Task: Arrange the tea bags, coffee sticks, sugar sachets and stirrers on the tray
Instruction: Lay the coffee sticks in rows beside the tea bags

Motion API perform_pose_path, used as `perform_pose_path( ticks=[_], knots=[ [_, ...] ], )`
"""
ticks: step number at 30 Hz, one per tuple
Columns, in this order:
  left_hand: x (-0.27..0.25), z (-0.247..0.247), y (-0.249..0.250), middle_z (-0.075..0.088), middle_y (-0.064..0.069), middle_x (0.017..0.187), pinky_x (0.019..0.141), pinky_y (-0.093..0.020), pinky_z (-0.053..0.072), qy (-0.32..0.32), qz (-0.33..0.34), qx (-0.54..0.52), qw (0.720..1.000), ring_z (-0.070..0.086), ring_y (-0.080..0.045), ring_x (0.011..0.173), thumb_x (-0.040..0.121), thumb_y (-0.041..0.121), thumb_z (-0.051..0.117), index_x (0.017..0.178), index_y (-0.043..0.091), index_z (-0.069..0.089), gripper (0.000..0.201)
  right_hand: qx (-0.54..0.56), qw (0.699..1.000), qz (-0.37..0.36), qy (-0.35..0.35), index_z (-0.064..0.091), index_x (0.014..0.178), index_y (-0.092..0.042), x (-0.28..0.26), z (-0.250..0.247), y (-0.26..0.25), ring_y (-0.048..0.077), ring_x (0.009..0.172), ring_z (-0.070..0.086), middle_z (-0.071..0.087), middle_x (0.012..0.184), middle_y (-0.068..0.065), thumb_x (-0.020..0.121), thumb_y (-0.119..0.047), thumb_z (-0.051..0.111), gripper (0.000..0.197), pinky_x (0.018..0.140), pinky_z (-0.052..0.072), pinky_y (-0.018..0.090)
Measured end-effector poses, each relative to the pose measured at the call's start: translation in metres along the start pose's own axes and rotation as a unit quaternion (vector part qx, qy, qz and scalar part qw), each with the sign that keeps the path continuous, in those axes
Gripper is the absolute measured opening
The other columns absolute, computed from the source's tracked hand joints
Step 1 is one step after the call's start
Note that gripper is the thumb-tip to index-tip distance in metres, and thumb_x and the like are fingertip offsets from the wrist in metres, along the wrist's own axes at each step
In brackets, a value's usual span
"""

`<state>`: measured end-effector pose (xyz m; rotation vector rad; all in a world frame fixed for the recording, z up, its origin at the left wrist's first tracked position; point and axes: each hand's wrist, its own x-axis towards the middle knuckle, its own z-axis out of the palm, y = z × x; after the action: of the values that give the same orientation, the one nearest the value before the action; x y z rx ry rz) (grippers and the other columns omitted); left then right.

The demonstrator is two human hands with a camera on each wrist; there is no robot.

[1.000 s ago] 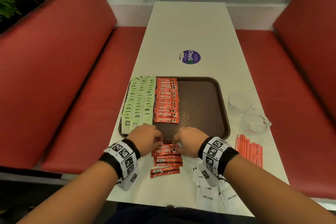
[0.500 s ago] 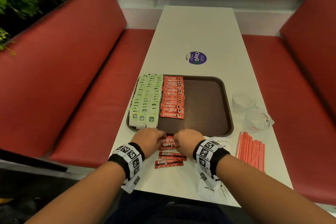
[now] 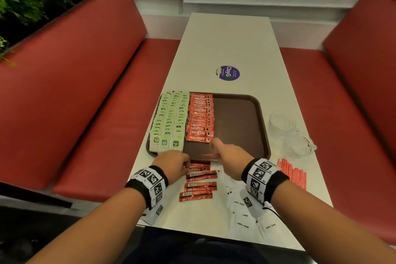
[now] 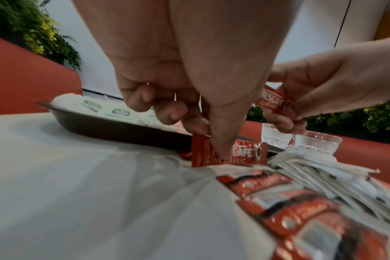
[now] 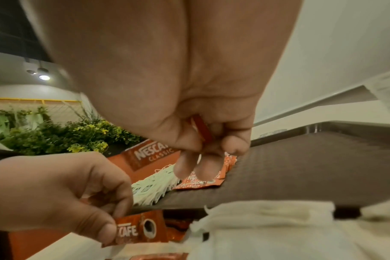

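A brown tray [image 3: 240, 122] holds rows of green tea bags [image 3: 169, 122] along its left side and a column of red coffee sticks [image 3: 200, 118] beside them. My right hand [image 3: 215, 150] hovers over the tray's near edge and pinches one coffee stick [image 5: 201, 130] just in front of that column. My left hand [image 3: 188, 167] stays on the table at the tray's front rim, thumb and fingers pinching another coffee stick [image 4: 229, 154]. Loose coffee sticks [image 3: 199, 186] lie under my wrists, white sugar sachets [image 3: 246, 214] to their right, red stirrers [image 3: 293, 174] further right.
Two clear glass cups [image 3: 282, 122] stand on the white table right of the tray. The tray's right half is bare brown surface. A round purple sticker [image 3: 227, 73] sits beyond the tray. Red bench seats [image 3: 96, 135] flank the table.
My right hand has lifted off the loose pile and moved forward over the tray with a coffee stick. My left hand has stayed at the pile.
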<state>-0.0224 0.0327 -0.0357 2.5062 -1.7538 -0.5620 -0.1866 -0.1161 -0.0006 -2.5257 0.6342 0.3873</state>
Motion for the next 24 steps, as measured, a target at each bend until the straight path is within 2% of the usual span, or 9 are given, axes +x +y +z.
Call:
perform_pose_path(
  ticks=[2, 5, 8, 10, 12, 15, 19, 22, 24],
  knots=[
    [0.002, -0.005, -0.002, 0.061, 0.01, 0.092, 0.074, -0.028, 0.047, 0.014, 0.011, -0.015, 1.0, 0.056, -0.011, 0.085, 0.092, 0.041, 0.061, 0.095, 0.029, 0.065, 0.013, 0.037, 0.999, 0.009, 0.016, 0.035, 0.131, -0.031, 0.003, -0.002, 0.005, 0.021, 0.089, 0.061, 0.063, 0.107, 0.001, 0.09, 0.005, 0.049, 0.056, 0.073, 0.052, 0.033],
    [0.006, -0.013, -0.002, 0.052, 0.013, 0.089, 0.072, -0.025, 0.044, 0.042, 0.043, -0.047, 0.997, 0.051, -0.007, 0.081, 0.091, 0.042, 0.064, 0.091, 0.031, 0.064, 0.011, 0.083, 0.995, -0.001, 0.05, 0.049, 0.12, -0.029, 0.007, -0.002, 0.007, 0.02, 0.099, 0.06, 0.06, 0.112, -0.003, 0.092, -0.012, 0.053, 0.033, 0.086, 0.052, 0.036],
    [0.011, -0.019, 0.0, 0.055, 0.015, 0.089, 0.072, -0.023, 0.044, 0.062, 0.073, -0.089, 0.991, 0.052, -0.005, 0.08, 0.088, 0.041, 0.068, 0.089, 0.032, 0.063, 0.011, 0.096, 0.991, -0.042, 0.087, 0.054, 0.108, -0.028, 0.007, -0.001, 0.009, 0.013, 0.092, 0.057, 0.057, 0.102, -0.007, 0.086, -0.026, 0.063, 0.024, 0.079, 0.048, 0.03],
    [0.015, -0.022, 0.002, 0.058, 0.017, 0.088, 0.071, -0.022, 0.042, 0.07, 0.075, -0.106, 0.989, 0.053, -0.004, 0.08, 0.088, 0.04, 0.069, 0.09, 0.033, 0.063, 0.01, 0.089, 0.989, -0.06, 0.099, 0.053, 0.095, -0.031, 0.01, -0.001, 0.011, 0.011, 0.085, 0.055, 0.057, 0.091, -0.011, 0.087, -0.025, 0.065, 0.015, 0.075, 0.043, 0.028],
    [0.019, -0.023, 0.004, 0.059, 0.018, 0.088, 0.072, -0.022, 0.042, 0.082, 0.079, -0.115, 0.987, 0.053, -0.004, 0.081, 0.088, 0.041, 0.069, 0.094, 0.033, 0.066, 0.011, 0.092, 0.99, -0.056, 0.094, 0.054, 0.09, -0.03, 0.014, 0.0, 0.016, 0.011, 0.082, 0.055, 0.056, 0.085, -0.013, 0.09, -0.023, 0.065, 0.013, 0.073, 0.042, 0.028],
    [0.026, -0.023, 0.008, 0.059, 0.017, 0.091, 0.075, -0.024, 0.042, 0.09, 0.087, -0.112, 0.986, 0.052, -0.005, 0.085, 0.09, 0.042, 0.066, 0.104, 0.031, 0.068, 0.018, 0.094, 0.99, -0.056, 0.088, 0.057, 0.09, -0.027, 0.018, -0.001, 0.019, 0.012, 0.082, 0.057, 0.058, 0.084, -0.012, 0.093, -0.023, 0.064, 0.008, 0.074, 0.045, 0.029],
    [0.04, -0.024, 0.009, 0.067, 0.012, 0.093, 0.084, -0.034, 0.046, 0.108, 0.102, -0.063, 0.987, 0.053, -0.011, 0.09, 0.093, 0.039, 0.062, 0.1, 0.029, 0.07, 0.015, 0.114, 0.988, -0.038, 0.098, 0.048, 0.089, -0.034, 0.023, -0.005, 0.023, 0.011, 0.079, 0.055, 0.054, 0.079, -0.018, 0.094, -0.023, 0.061, 0.017, 0.068, 0.04, 0.023],
    [0.055, -0.027, 0.004, 0.069, 0.015, 0.099, 0.089, -0.038, 0.042, 0.111, 0.057, -0.029, 0.992, 0.052, -0.013, 0.094, 0.095, 0.04, 0.06, 0.101, 0.034, 0.07, 0.013, 0.132, 0.985, 0.003, 0.107, 0.046, 0.101, -0.029, 0.026, -0.006, 0.029, 0.013, 0.076, 0.061, 0.064, 0.085, -0.009, 0.098, -0.035, 0.055, 0.012, 0.068, 0.049, 0.033],
    [0.066, -0.027, -0.001, 0.069, 0.015, 0.102, 0.092, -0.04, 0.04, 0.084, 0.015, 0.001, 0.996, 0.052, -0.015, 0.099, 0.096, 0.043, 0.058, 0.101, 0.037, 0.068, 0.013, 0.158, 0.98, 0.022, 0.115, 0.042, 0.103, -0.025, 0.027, -0.006, 0.034, 0.014, 0.067, 0.058, 0.063, 0.078, -0.005, 0.101, -0.035, 0.051, 0.013, 0.062, 0.047, 0.033]
  ],
)
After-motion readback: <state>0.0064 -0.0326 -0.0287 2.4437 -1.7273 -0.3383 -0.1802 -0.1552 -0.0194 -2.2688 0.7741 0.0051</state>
